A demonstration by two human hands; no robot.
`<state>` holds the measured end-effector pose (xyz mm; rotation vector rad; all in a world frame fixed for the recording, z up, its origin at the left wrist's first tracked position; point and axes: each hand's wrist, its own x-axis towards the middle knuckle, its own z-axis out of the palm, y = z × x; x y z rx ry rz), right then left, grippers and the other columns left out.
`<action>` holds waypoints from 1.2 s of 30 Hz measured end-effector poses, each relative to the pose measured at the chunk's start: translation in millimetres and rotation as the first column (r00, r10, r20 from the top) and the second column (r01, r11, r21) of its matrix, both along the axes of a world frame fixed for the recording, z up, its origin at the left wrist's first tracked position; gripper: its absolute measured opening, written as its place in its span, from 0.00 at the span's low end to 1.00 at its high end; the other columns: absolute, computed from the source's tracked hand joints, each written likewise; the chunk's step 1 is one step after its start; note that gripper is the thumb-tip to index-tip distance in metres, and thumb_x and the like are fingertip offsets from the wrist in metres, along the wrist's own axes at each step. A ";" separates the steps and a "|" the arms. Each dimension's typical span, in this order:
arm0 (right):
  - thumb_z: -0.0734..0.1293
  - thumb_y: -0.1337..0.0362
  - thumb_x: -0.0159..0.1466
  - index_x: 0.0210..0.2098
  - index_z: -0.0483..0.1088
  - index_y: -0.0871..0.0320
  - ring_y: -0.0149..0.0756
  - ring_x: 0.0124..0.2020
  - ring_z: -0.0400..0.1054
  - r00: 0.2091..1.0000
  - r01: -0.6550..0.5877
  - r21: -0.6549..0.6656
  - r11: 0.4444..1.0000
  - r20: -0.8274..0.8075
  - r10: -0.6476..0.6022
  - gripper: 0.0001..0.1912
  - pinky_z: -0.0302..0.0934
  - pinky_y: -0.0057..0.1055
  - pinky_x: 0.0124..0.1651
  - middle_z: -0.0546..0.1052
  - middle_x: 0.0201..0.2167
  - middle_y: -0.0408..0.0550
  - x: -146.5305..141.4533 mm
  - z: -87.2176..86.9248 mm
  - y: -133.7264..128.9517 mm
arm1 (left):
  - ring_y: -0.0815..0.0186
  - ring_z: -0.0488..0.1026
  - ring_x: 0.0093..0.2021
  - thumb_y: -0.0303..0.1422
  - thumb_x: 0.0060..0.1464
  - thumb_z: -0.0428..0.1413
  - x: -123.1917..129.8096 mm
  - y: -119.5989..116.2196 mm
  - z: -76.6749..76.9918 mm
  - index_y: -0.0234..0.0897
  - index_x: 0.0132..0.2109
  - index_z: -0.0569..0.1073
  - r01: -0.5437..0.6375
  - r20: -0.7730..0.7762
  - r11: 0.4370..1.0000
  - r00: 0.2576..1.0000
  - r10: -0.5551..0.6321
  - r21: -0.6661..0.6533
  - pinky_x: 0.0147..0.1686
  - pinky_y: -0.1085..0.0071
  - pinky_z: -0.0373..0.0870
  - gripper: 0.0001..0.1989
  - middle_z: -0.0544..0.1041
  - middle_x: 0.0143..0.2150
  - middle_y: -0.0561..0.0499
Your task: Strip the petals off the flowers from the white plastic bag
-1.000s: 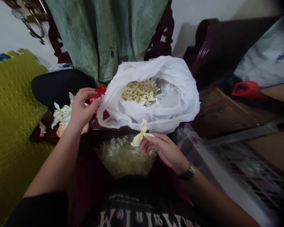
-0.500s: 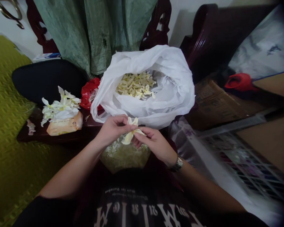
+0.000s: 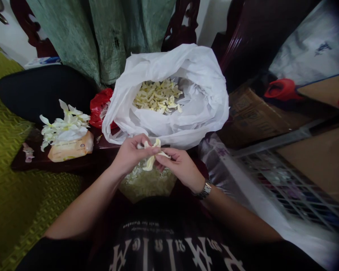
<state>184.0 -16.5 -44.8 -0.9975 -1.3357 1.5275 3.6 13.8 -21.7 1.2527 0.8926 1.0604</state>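
Observation:
Between my hands is a pale yellow-white flower [image 3: 150, 162] with long petals. My left hand [image 3: 133, 152] pinches it from the left with thumb and forefinger. From the right, my right hand [image 3: 178, 165], with a metal watch on its wrist, closes its fingertips on the flower's petals. Below the hands sits a container [image 3: 148, 184] of pale petals or flowers, partly covered by my fingers. Just beyond them stands a wide-open white plastic bag [image 3: 203, 130] with a heap of similar flowers [image 3: 156, 96] inside.
White flowers [image 3: 69, 118] lie on an orange tissue pack [image 3: 73, 148] at the left, by a red plastic bag [image 3: 99, 107]. A black cushion [image 3: 45, 92] leans behind. To the right are a cardboard box [image 3: 251, 120] and a wire rack [image 3: 288, 188].
The flower's petals look more folded and narrower between my fingers. Both hands keep hold of it. The whole view has shifted a little, so the surroundings appear further left and slightly higher.

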 end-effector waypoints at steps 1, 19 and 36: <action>0.73 0.51 0.61 0.37 0.79 0.57 0.32 0.27 0.70 1.000 0.005 0.003 1.000 0.008 -0.005 0.15 0.69 0.31 0.33 0.78 0.27 0.44 0.0 0.2 -0.1 | 0.70 0.70 0.26 0.36 0.45 0.72 0.6 -0.4 -1.5 0.36 0.28 0.72 0.007 0.011 0.999 1.000 -0.006 -0.040 0.28 0.73 0.67 0.16 0.75 0.27 0.55; 0.73 0.53 0.61 0.37 0.78 0.56 0.33 0.27 0.70 0.999 0.024 -0.024 0.999 0.046 -0.023 0.13 0.70 0.33 0.35 0.77 0.26 0.42 0.6 -4.2 -3.9 | 0.69 0.71 0.33 0.40 0.51 0.68 3.6 -9.6 -13.8 0.37 0.33 0.79 0.005 -0.065 1.000 0.998 -0.004 0.001 0.34 0.73 0.67 0.11 0.75 0.33 0.52; 0.73 0.51 0.62 0.39 0.79 0.56 0.33 0.28 0.72 1.000 -0.007 0.013 1.000 0.024 0.007 0.15 0.70 0.32 0.36 0.79 0.29 0.44 1.5 -7.9 -3.0 | 0.72 0.66 0.25 0.38 0.44 0.72 5.6 -11.9 -17.7 0.36 0.26 0.71 -0.071 -0.031 0.997 0.997 0.070 -0.015 0.26 0.74 0.62 0.17 0.69 0.25 0.57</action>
